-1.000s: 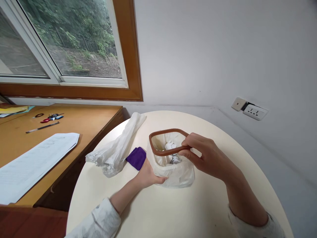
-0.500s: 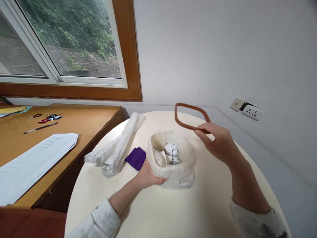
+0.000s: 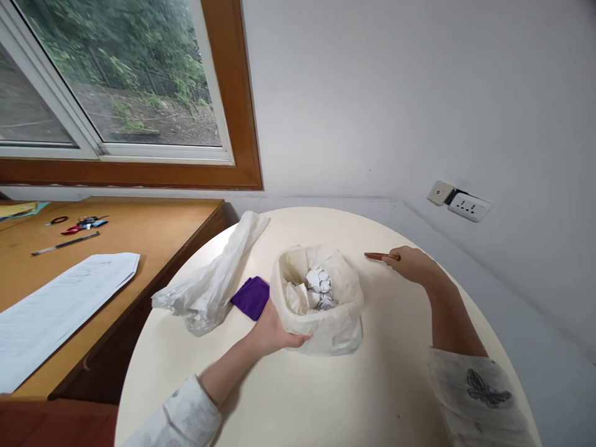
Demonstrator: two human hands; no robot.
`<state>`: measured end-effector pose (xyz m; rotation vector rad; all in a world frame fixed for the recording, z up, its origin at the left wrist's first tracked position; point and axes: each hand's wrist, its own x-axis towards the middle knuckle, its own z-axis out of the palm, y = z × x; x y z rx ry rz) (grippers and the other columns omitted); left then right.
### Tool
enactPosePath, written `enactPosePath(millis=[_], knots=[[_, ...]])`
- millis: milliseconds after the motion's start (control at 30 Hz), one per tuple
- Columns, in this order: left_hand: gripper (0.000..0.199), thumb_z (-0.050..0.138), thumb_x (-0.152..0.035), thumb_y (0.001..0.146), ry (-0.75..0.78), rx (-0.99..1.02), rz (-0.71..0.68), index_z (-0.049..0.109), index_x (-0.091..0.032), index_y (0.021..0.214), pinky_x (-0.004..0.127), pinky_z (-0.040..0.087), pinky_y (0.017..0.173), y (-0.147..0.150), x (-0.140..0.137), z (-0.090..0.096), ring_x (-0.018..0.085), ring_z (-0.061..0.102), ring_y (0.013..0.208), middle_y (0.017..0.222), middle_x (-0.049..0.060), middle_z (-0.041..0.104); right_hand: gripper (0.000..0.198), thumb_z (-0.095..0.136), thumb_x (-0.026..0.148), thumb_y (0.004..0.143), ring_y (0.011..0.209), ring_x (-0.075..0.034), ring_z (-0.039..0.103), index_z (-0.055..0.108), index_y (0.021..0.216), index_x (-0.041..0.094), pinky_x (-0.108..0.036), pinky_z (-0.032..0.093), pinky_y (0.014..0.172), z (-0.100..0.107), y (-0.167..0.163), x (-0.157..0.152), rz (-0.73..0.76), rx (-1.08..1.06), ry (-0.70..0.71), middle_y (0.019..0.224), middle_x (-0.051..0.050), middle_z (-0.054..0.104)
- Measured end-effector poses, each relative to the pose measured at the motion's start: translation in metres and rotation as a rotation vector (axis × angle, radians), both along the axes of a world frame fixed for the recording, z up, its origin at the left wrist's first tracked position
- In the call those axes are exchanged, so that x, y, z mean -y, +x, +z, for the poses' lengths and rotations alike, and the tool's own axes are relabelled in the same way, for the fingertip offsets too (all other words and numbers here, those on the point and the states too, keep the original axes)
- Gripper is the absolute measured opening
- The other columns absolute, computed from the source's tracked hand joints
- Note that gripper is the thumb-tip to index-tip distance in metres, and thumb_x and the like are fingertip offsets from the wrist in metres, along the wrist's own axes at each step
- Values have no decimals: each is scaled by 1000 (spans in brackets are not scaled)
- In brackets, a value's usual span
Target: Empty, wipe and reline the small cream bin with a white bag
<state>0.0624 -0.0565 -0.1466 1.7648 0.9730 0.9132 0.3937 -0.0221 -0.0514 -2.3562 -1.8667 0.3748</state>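
Observation:
A small bin [image 3: 321, 332] lined with a whitish plastic bag stands in the middle of the round table, crumpled paper [image 3: 319, 282] inside it. Against its front left side is my left hand [image 3: 274, 329], thumb across the front, the other fingers mostly hidden by the bin. My right hand [image 3: 410, 264], to the right of the bin, pinches a brown rounded-square rim ring [image 3: 375, 256], now seen nearly edge-on and low over the table. Left of the bin lie a folded purple cloth [image 3: 252, 298] and a crumpled clear-white plastic bag [image 3: 214, 285].
The round cream table [image 3: 302, 403] meets the wall at the back. A wooden desk [image 3: 172, 217] on the left bears paper sheets [image 3: 69, 310], a pen [image 3: 65, 244], keys [image 3: 88, 223] and a dark band [image 3: 59, 220]. A wall socket [image 3: 469, 207] is at the right.
My right hand has turned and lowered the brown rim ring, from tilted with its opening showing to nearly edge-on. My left hand stays on the bin. The view has shifted slightly.

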Motion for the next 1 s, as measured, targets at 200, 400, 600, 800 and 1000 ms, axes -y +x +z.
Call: enactPosePath(millis=[200, 400, 600, 800, 1000], knots=[[87, 79, -43, 50, -35, 10, -11, 41, -14, 124, 50, 42, 91, -1, 0, -1, 31, 55, 100, 105, 14, 58, 37, 49, 35, 76, 43, -9, 35, 37, 45, 20, -25, 24, 43, -3, 2, 0, 7, -63, -102, 55, 0, 48], [84, 79, -40, 52, -33, 20, -22, 42, -14, 123, 50, 43, 89, 0, 1, 2, 30, 56, 99, 104, 13, 59, 25, 54, 29, 71, 43, -9, 36, 49, 48, 20, -25, 25, 43, -10, 5, -5, 17, -66, -191, 53, 1, 47], [69, 78, -39, 52, -36, 11, -30, 49, -13, 110, 49, 43, 89, -1, 2, 1, 28, 57, 94, 97, 11, 61, 28, 55, 33, 72, 45, -11, 44, 52, 49, 19, -25, 30, 46, -10, 5, -6, 25, -44, -257, 52, -1, 50], [65, 77, -37, 52, -23, -2, -36, 50, -13, 106, 51, 41, 91, 0, 1, 4, 28, 58, 92, 95, 11, 61, 30, 58, 34, 72, 55, -15, 54, 52, 47, 18, -28, 38, 56, -10, 0, -7, -2, 0, -295, 60, -4, 59], [68, 78, -39, 51, -41, 17, -27, 50, -14, 108, 51, 40, 93, 0, 2, 3, 27, 57, 92, 94, 9, 61, 34, 58, 36, 73, 59, -16, 58, 51, 46, 17, -29, 40, 61, -14, 3, -8, 7, 5, -329, 62, -6, 62]])
